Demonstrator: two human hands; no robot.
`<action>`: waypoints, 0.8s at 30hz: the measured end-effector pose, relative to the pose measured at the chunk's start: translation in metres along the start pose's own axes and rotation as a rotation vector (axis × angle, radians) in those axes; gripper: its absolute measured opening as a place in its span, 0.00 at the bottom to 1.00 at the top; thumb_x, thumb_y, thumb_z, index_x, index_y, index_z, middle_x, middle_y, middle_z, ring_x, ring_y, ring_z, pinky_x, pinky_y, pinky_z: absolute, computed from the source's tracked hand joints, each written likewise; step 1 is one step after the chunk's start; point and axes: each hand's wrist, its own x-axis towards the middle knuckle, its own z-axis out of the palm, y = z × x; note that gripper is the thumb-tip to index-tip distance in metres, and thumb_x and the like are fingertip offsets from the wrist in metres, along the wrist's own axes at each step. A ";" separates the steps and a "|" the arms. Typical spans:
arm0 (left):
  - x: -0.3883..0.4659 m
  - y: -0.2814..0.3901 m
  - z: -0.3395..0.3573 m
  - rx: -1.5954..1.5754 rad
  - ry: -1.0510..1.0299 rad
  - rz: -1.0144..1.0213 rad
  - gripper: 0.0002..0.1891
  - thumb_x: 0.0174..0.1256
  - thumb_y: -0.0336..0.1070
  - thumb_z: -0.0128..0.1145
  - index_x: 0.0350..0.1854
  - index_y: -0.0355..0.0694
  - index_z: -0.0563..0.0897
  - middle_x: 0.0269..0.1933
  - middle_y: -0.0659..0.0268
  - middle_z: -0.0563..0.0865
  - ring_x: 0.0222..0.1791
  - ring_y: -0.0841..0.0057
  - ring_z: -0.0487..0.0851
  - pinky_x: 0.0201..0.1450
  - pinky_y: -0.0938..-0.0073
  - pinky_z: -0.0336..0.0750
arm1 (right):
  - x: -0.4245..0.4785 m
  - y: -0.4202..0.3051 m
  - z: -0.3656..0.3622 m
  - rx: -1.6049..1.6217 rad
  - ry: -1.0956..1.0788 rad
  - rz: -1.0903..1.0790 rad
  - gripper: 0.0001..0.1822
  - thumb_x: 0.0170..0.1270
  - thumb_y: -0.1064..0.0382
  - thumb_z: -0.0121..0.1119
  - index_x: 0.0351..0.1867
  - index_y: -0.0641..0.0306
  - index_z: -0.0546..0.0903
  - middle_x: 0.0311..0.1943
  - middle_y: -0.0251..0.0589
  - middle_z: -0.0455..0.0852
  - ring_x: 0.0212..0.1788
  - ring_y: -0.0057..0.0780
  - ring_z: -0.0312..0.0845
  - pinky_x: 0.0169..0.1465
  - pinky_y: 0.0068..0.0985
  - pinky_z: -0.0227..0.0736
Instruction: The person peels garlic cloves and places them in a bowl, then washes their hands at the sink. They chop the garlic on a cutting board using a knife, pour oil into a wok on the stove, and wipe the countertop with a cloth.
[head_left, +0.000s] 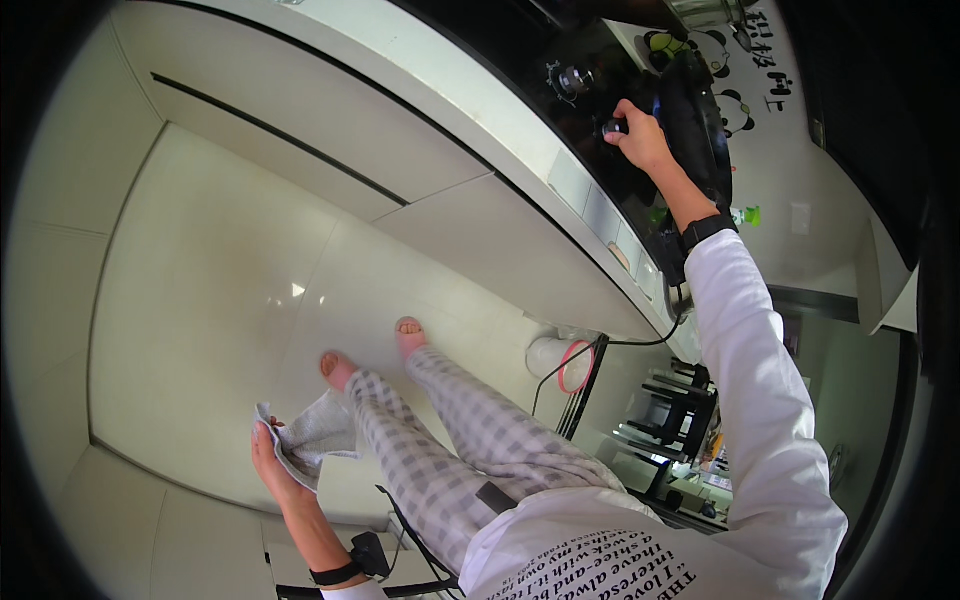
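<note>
My right hand reaches to the black glass gas cooktop, thumb and fingers pinched around a control knob. Another knob, metallic and round, sits farther along the same panel. Just behind this hand, a bit of blue that looks like flame shows beside a dark pan-like vessel. Low on the other side, my left hand holds a crumpled grey cloth, which hangs from the fingers above the floor.
A pale counter edge runs above cabinet fronts. A white bin with a pink rim stands near a black cable. A green-topped bottle is by the wall. Dark chairs or racks lie beyond.
</note>
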 end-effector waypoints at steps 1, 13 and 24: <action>-0.003 -0.002 -0.003 -0.002 -0.003 -0.001 0.12 0.70 0.45 0.51 0.40 0.41 0.79 0.34 0.69 0.79 0.35 0.78 0.79 0.40 0.74 0.75 | 0.000 0.001 0.001 -0.002 0.007 0.000 0.22 0.47 0.63 0.71 0.42 0.62 0.74 0.37 0.51 0.84 0.44 0.51 0.80 0.47 0.38 0.73; -0.045 -0.005 -0.012 0.007 0.062 0.044 0.14 0.68 0.45 0.54 0.43 0.38 0.77 0.35 0.68 0.77 0.35 0.79 0.77 0.39 0.75 0.75 | 0.000 0.007 0.008 0.009 0.024 0.050 0.22 0.49 0.60 0.70 0.44 0.59 0.74 0.40 0.49 0.84 0.47 0.49 0.80 0.49 0.38 0.73; -0.067 -0.002 -0.010 0.028 0.048 0.129 0.12 0.71 0.44 0.49 0.39 0.40 0.78 0.34 0.69 0.79 0.35 0.78 0.78 0.38 0.72 0.75 | -0.003 0.005 0.012 0.099 0.038 0.086 0.21 0.51 0.61 0.69 0.45 0.59 0.74 0.41 0.49 0.83 0.46 0.49 0.79 0.48 0.37 0.72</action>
